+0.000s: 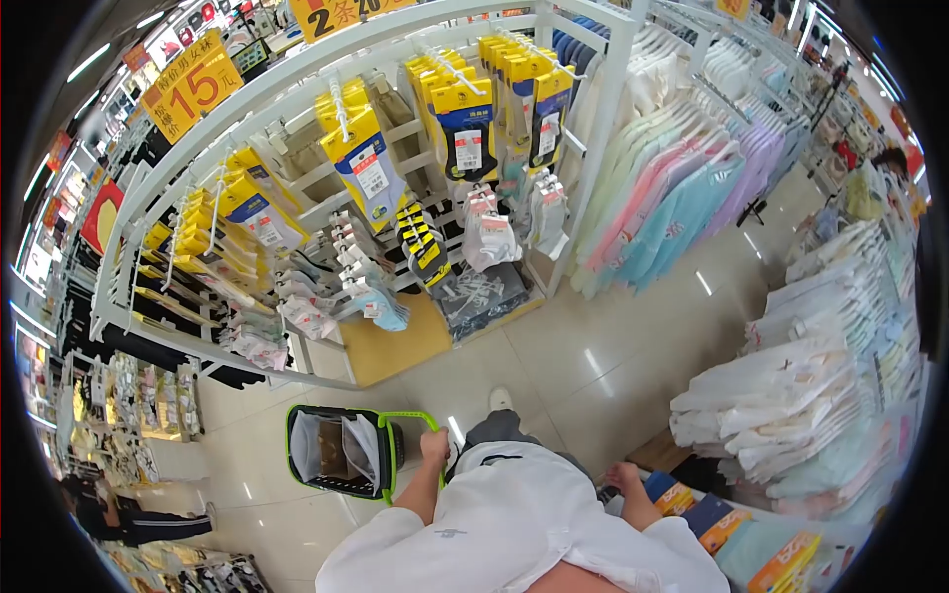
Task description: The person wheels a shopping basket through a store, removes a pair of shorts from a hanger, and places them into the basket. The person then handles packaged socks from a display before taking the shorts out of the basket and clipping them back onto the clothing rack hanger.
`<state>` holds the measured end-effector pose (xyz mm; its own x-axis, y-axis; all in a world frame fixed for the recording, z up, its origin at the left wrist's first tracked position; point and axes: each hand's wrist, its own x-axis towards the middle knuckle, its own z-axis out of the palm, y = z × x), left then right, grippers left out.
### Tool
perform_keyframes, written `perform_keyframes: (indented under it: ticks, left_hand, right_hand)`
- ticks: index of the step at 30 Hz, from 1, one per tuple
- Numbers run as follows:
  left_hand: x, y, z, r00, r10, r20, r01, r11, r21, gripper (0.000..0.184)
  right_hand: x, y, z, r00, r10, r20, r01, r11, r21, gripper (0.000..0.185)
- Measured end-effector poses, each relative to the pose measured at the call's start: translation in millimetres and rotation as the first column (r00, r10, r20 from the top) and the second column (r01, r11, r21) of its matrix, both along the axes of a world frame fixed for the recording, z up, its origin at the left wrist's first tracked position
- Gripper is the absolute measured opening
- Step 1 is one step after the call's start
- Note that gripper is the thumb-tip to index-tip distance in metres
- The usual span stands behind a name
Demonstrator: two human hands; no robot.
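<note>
My left hand is wrapped round the green handle of a black shopping basket with a green rim. Inside the basket lie a grey-white item and a brown item, whose kinds I cannot make out. On the other side of my body, my right hand hangs low with its fingers curled. Something dark shows just under it, too small to name. Closest to that hand are packaged goods in blue and orange wrapping.
Ahead stands a white rack hung with yellow sock packs and small socks. Pastel garments hang to its right. More white clothes fill the right side. Another person is at lower left. Tiled floor runs between.
</note>
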<state>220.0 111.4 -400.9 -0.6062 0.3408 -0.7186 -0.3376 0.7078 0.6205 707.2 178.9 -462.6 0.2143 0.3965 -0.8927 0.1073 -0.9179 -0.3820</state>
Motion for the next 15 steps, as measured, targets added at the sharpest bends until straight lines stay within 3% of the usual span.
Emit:
perform_keyframes:
  ticks: [2,3,4,5,6,8,9,10,12,14,15]
  left_hand:
    - [16.8,11.1,3.8,1.000,0.016,0.004,-0.015,1.000,-0.026,0.030]
    - [23.8,18.8,14.8,0.998,-0.056,-0.009,0.056,0.998,-0.017,0.030]
    - [28.4,24.9,19.5,0.992,-0.127,-0.019,0.126,0.992,-0.009,0.031]
    - [25.3,26.5,6.3,0.989,-0.021,0.149,0.010,0.997,0.073,0.029]
    - [22.9,30.8,1.0,0.987,-0.006,0.159,-0.007,0.997,0.080,0.029]
    - [19.9,31.3,-5.1,0.899,0.029,0.437,-0.115,0.979,0.171,0.027]
    - [19.6,31.2,-5.1,0.898,-0.016,0.439,-0.056,0.987,0.150,0.026]
    - [18.4,34.2,-3.7,0.899,-0.007,0.438,-0.067,0.986,0.153,0.026]
    - [24.7,35.1,-2.1,0.910,-0.015,0.414,-0.015,0.997,0.070,0.027]
    - [29.0,32.8,-16.6,0.910,0.019,0.415,-0.038,0.999,0.037,0.030]
    - [35.5,28.8,-23.5,0.947,-0.017,0.321,0.014,1.000,0.013,0.032]
  right_hand:
    - [-1.3,8.5,2.3,0.999,-0.035,-0.021,0.032,0.994,-0.104,0.017]
    - [2.9,10.8,-7.6,1.000,-0.024,-0.014,0.022,0.995,-0.102,0.017]
    - [12.3,11.3,-25.5,0.985,0.135,-0.111,-0.138,0.990,-0.021,0.017]
    - [22.3,16.1,-31.2,0.936,0.296,-0.191,-0.289,0.955,0.068,0.018]
    - [13.4,35.6,-10.8,0.933,0.313,-0.179,-0.305,0.950,0.071,0.018]
    - [-27.8,69.3,54.6,0.659,0.736,0.156,-0.752,0.633,0.184,0.016]
    - [-20.2,79.2,38.5,0.647,0.746,0.158,-0.761,0.622,0.182,0.016]
    - [-19.9,102.9,16.8,0.742,0.670,-0.012,-0.657,0.730,0.189,0.015]
    - [4.0,149.1,-26.7,0.835,0.434,-0.337,-0.423,0.899,0.109,0.014]
    - [24.6,187.4,-71.3,0.794,0.130,-0.594,-0.211,0.975,-0.069,0.013]
    - [11.5,200.7,-39.4,0.794,0.149,-0.589,-0.244,0.966,-0.084,0.013]
